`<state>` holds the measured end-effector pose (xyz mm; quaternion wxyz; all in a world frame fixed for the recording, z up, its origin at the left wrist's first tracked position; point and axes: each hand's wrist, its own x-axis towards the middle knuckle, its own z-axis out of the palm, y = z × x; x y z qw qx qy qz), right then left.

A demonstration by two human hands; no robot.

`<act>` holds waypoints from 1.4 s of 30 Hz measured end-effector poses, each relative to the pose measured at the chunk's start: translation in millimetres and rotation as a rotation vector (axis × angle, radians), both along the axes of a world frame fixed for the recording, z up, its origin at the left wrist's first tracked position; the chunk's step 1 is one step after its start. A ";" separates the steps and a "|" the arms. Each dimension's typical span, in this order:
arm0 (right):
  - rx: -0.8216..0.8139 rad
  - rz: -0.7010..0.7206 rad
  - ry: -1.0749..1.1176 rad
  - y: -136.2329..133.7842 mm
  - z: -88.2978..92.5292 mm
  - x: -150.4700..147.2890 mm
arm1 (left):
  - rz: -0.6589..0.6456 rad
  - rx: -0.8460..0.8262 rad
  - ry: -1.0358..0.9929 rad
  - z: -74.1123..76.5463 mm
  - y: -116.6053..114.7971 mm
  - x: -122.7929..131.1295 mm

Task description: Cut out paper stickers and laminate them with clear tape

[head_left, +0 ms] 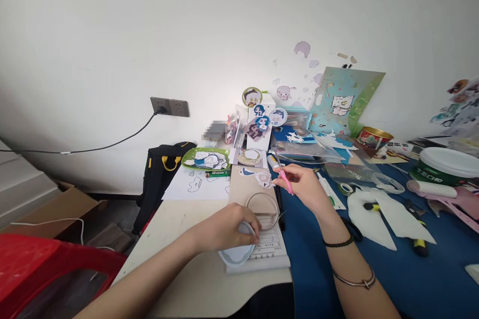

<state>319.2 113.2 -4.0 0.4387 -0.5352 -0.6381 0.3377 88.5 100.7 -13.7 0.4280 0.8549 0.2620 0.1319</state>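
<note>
My left hand (237, 224) is closed on the edge of a round pale-blue piece (237, 253) over the front of the table. A clear ring (277, 212) lies just beyond its fingers, over a printed sheet (270, 244). Farther right, my right hand (297, 184) grips pink-handled scissors (286, 182), their blades pointing away toward a white glue tube (273, 159). Character cutouts (263, 178) lie to the left of the scissors.
A green tray (190, 158) of paper cutouts stands at the back left. Plastic bags (299, 149) and a white-lidded tub (447, 164) are behind and right. White pieces (368, 214) and yellow-black tools (421, 246) lie on the blue mat. A red chair (48, 254) is at left.
</note>
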 end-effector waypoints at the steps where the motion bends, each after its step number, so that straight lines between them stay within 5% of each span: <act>1: -0.010 -0.022 -0.026 0.5 -0.3 0.3 | 0.001 0.002 0.010 -1.3 0.2 0.4; 8: 0.032 -0.202 -0.233 2.1 4.3 1.2 | 0.025 0.011 0.003 6.4 2.4 -5.7; 13: -0.134 -0.068 -0.169 4.2 -2.0 1.1 | 0.015 -0.093 -0.063 24.4 10.4 -20.3; 17: -0.141 0.036 -0.216 3.0 -10.7 -8.0 | -0.034 -0.293 -0.319 36.1 13.7 -32.1; 22: -0.153 0.209 -0.289 -2.1 -22.7 -32.1 | 0.045 -0.478 -0.647 28.8 11.5 -28.7; 28: -0.313 0.290 -0.125 -6.1 -20.3 -36.2 | 0.236 -0.563 -0.712 19.5 14.0 -18.5; 32: 0.016 0.100 0.010 -11.6 -5.8 -34.3 | 0.337 -0.541 -0.685 17.4 15.5 -16.5; 35: 0.201 0.124 0.312 -15.1 -2.4 -36.5 | 0.374 -0.507 -0.638 14.9 14.3 -13.3; 42: 0.124 0.190 0.603 -18.6 -9.9 -50.5 | 0.397 -0.470 -0.553 8.8 11.3 -2.0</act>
